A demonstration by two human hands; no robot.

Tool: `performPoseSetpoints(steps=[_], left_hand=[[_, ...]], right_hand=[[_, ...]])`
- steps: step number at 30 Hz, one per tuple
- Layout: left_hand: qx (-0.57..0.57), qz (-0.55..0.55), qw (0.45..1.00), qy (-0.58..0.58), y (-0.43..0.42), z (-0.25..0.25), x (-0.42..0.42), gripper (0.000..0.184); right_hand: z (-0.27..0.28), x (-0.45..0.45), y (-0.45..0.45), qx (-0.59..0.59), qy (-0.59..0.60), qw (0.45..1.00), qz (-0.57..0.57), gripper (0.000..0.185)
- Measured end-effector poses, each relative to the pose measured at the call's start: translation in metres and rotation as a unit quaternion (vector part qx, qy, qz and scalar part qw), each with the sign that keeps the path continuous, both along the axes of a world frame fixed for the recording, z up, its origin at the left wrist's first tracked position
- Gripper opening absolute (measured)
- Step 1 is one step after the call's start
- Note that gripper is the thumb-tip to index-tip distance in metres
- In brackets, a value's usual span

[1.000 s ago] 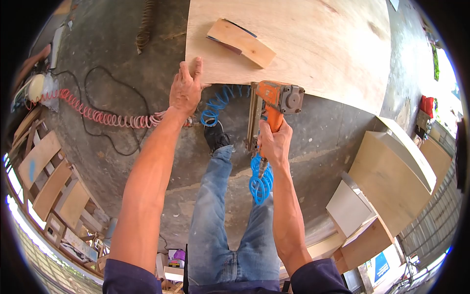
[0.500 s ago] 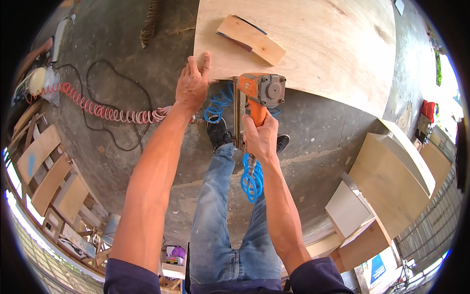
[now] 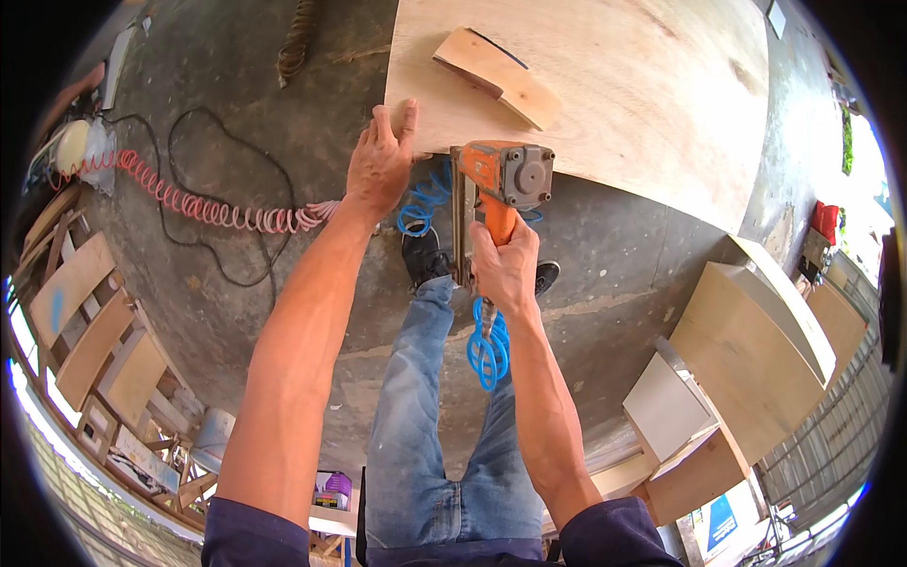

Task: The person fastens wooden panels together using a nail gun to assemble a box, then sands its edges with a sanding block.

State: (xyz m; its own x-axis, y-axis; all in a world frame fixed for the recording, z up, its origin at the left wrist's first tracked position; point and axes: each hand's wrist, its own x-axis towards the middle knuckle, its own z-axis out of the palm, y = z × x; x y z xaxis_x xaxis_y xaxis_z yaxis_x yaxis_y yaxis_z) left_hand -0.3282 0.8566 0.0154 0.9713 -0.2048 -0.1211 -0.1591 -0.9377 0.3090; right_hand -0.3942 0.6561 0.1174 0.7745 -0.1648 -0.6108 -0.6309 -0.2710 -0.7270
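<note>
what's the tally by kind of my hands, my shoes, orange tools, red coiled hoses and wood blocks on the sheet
Hands: 2 (left hand, right hand)
Shoes: 2 (left shoe, right shoe)
Orange tool: 1
Red hose: 1
Block: 1
Total: 7

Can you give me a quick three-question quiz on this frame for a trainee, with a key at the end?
1. Which of the person's hands holds the orange nail gun?
a) left
b) right
c) both

2. True or false: the red coiled hose is on the person's right side.

3. Fill in the blank: the narrow wooden piece lies on top of the ____.

Key:
1. b, the right hand.
2. False; it is on the left side.
3. Plywood sheet.
</note>
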Motion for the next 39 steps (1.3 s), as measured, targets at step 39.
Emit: performPoseSetpoints(steps=[39], left_hand=[[-0.136, -0.083, 0.986, 0.040, 0.055, 0.004, 0.023, 0.092]], right_hand=[[0.004, 0.015, 0.058, 0.033, 0.003, 0.997, 0.072, 0.028]])
